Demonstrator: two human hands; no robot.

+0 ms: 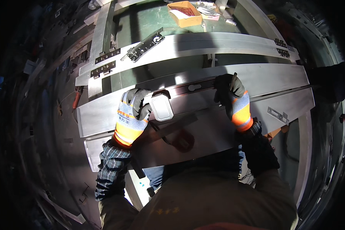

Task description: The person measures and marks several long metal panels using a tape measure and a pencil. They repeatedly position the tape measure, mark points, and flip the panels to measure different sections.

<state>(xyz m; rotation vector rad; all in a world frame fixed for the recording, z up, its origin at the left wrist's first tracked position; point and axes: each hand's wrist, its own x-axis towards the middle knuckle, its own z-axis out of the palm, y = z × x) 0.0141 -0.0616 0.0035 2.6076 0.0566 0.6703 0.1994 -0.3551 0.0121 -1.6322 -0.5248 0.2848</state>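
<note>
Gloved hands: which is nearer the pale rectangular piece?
The left hand, beside the pale piece; the right hand is farther off, near the right end of the dark strip.

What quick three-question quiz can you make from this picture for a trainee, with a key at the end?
1. True or false: the left hand and the right hand are both gloved.
2. Of these, which is nearest the left hand? A) slotted plate B) white rounded piece C) red-handled tool
3. Is the orange box at the top of the picture open or closed?

Key: 1. True. 2. B. 3. Open; things show inside it.
</note>
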